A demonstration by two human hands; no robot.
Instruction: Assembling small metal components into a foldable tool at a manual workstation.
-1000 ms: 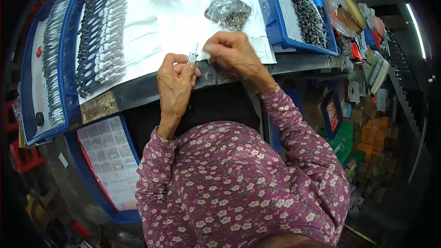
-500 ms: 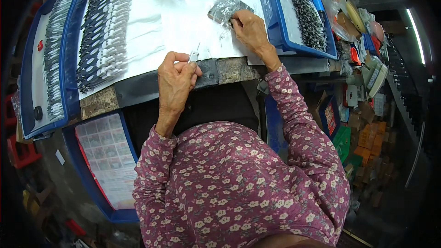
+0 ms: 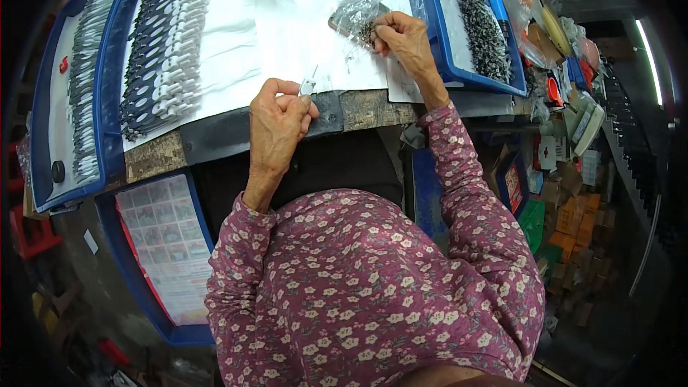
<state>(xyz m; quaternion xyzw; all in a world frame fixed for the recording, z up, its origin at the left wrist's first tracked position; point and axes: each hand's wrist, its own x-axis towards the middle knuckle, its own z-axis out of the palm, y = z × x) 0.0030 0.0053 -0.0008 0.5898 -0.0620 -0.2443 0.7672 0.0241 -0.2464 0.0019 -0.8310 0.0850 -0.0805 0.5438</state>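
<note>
1. Left hand (image 3: 278,125) pinches a small white part (image 3: 307,87), right by the table's front edge (image 3: 373,110)!
2. Right hand (image 3: 405,43) touches the clear bag (image 3: 357,10), fingertips bunched; whether they grip anything, I can't tell.

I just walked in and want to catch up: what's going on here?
A person in a purple floral top is working with both hands. The left grip pinches a small white piece with a thin rod. The right grip is at a clear, crinkled plastic bag; whether it holds anything is too small to tell. Rows of slim black-and-white pieces lie to the left; a blue plastic tray stands to the right.
</note>
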